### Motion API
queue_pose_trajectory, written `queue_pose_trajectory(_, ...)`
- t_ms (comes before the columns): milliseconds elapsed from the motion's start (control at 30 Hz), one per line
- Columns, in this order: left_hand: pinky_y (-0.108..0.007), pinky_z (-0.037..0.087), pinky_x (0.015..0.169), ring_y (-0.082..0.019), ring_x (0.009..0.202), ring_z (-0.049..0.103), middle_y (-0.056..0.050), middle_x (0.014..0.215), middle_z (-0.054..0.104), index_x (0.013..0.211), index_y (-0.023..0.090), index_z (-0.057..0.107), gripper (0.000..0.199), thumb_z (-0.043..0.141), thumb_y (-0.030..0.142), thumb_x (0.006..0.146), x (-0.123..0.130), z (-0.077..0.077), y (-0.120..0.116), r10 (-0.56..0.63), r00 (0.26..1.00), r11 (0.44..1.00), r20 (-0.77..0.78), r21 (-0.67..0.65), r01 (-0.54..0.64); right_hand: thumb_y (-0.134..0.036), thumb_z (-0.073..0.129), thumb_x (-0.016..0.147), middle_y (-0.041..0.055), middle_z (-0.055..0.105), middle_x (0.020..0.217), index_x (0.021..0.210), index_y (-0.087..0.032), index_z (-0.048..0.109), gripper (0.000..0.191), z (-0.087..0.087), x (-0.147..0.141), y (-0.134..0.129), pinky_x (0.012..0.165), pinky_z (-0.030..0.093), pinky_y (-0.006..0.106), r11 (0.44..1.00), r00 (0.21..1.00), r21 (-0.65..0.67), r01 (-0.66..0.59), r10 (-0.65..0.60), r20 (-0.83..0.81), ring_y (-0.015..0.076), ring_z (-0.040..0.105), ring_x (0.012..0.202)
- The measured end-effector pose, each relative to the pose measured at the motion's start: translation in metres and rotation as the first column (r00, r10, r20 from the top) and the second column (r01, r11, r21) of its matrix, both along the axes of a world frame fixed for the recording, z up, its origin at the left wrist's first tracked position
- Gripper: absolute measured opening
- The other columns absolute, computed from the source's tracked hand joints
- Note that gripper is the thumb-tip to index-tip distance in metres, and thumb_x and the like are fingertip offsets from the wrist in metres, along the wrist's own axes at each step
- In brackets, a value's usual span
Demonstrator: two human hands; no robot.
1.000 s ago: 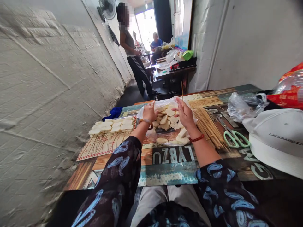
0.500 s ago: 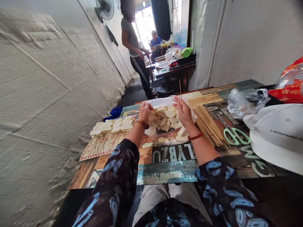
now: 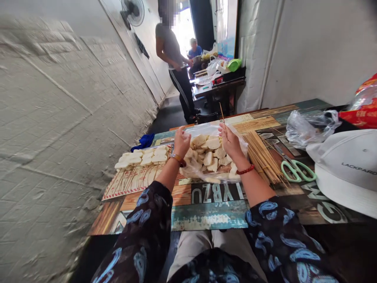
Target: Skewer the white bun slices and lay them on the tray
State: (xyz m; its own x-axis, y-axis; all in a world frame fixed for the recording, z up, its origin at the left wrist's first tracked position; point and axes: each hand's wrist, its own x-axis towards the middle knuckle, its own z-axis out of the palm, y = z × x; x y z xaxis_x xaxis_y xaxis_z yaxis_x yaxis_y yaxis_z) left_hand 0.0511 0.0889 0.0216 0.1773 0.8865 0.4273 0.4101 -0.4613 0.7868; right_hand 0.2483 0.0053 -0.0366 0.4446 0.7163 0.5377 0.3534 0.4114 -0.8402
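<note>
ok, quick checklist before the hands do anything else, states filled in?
1. Skewer in right hand: ok, held, sticking up.
2. Sharp end up: cannot tell, too fine to see.
3. Left hand off the plastic bag: cannot tell, fingers by its edge.
4. Pale slices within reach: ok, heaped between the hands.
5. Scissors clear of both hands: ok, beyond the skewer bundle.

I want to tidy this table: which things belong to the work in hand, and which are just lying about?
Apparently in use:
thin stick in the right hand
pale slices
bundle of sticks
striped-rim tray

Probably just lying about:
white cap
blue cloth
crumpled plastic bag
green-handled scissors, perhaps
</note>
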Motion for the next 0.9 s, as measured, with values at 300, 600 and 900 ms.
queue_pose_trajectory(300,-0.052,0.027,0.121,-0.034,0.145,0.040,-0.012,0.153,0.048,0.139,0.028,0.056,0.053,0.066,0.033,0.087,-0.043,-0.024,-0.115,-0.059,0.758,0.883,-0.650,0.321,0.343,-0.058,0.041,0.099,0.0121,0.074,0.116,0.135,-0.024,0.060,0.053,-0.003,0.002,0.004,0.088,0.058,0.042,0.999,0.979,-0.013,-0.044,0.040,-0.201,0.0213,0.073,0.093)
queue_pose_trajectory(600,-0.060,0.015,0.123,-0.043,0.153,0.022,-0.027,0.162,0.027,0.149,0.014,0.041,0.102,0.087,0.042,0.063,-0.074,-0.063,-0.054,0.020,0.710,0.962,-0.704,0.207,0.179,-0.055,0.044,0.098,0.0125,0.074,0.114,0.133,-0.021,0.062,0.051,-0.006,-0.005,0.003,0.090,0.056,0.045,0.999,0.981,-0.026,-0.030,0.025,-0.192,0.0216,0.072,0.091)
queue_pose_trajectory(900,-0.059,0.022,0.122,-0.041,0.149,0.031,-0.022,0.157,0.041,0.137,0.015,0.056,0.074,0.083,0.027,0.070,-0.064,-0.039,-0.044,-0.020,0.765,0.943,-0.644,0.242,0.229,-0.057,0.047,0.098,0.0101,0.073,0.117,0.132,-0.024,0.060,0.049,0.023,-0.015,-0.016,0.092,0.053,0.039,0.982,0.961,0.043,-0.182,0.187,-0.204,0.0198,0.069,0.099)
